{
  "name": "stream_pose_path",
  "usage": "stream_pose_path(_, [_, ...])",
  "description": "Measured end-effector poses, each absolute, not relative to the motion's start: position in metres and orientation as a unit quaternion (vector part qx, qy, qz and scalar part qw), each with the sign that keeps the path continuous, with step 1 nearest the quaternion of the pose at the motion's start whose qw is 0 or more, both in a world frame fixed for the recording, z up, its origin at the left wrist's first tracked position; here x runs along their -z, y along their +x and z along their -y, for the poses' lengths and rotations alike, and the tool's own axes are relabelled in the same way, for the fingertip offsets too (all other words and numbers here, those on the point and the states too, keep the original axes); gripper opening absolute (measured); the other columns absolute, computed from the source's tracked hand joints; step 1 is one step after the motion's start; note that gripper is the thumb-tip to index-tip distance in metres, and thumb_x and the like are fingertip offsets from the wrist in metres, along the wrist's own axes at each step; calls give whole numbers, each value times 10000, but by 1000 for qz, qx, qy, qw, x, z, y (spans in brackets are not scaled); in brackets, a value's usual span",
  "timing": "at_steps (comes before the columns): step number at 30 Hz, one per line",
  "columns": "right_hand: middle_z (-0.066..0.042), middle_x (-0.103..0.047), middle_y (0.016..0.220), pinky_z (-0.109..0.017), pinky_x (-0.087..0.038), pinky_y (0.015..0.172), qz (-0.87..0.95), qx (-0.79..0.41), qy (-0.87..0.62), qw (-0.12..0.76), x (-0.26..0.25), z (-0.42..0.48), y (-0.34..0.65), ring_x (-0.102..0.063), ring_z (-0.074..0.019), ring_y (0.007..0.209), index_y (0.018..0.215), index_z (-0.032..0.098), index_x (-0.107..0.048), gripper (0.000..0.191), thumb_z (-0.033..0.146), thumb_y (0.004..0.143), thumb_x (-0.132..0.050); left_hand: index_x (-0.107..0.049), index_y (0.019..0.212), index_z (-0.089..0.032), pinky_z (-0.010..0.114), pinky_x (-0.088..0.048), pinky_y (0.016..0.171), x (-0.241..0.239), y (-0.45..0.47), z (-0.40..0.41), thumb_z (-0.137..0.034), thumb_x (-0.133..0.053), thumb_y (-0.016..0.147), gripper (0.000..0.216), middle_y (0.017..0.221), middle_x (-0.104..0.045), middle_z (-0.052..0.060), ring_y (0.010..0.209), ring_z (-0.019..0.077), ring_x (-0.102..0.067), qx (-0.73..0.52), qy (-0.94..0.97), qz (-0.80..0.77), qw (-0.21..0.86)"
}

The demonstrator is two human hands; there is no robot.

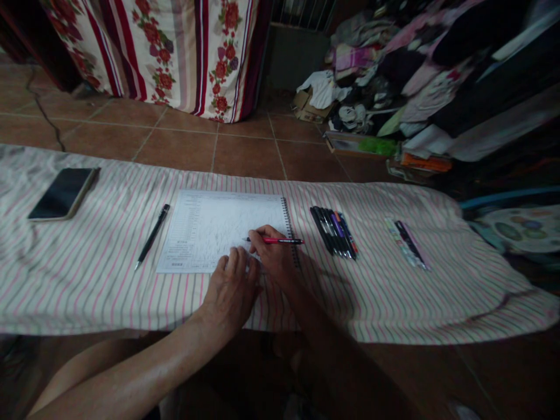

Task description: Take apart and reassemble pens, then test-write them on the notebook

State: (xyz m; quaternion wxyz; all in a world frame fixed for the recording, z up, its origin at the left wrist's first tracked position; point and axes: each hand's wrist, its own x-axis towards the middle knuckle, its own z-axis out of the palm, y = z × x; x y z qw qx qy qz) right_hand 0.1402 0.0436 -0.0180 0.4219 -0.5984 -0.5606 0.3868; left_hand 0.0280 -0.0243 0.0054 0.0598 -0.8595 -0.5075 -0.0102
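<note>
A spiral-bound notebook [219, 227] lies in the middle, its wire coil on the right side. Its page has printed rows along the left and top, and many fine marks. My right hand [271, 254] pinches a red and black pen [280, 240] over the page's lower right, tip toward the left. Whether the tip touches the paper I cannot tell. On the lower edge of the page rests my left hand [234, 286], fingers laid on the paper with nothing visible in them. A black pen [151, 236] lies just left of the notebook.
A striped cloth [109, 291] covers the surface. Several pens [335, 233] lie in a row right of the notebook; a smaller group [408, 242] is farther right. A phone [63, 194] lies at the far left. Beyond are a floral curtain [184, 52] and piled clothes [359, 58].
</note>
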Motion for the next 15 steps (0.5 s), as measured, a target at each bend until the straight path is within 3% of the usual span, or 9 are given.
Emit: stream_pose_path(15, [35, -548, 497, -227, -414, 523, 566, -388, -590, 425, 16, -43, 139, -525, -118, 474, 656, 208, -508, 202, 372, 774, -523, -502, 1258, -73, 426, -425, 919, -7, 27, 26, -326, -460, 896, 443, 1286, -526, 222, 1190, 324, -466, 6, -861, 505, 54])
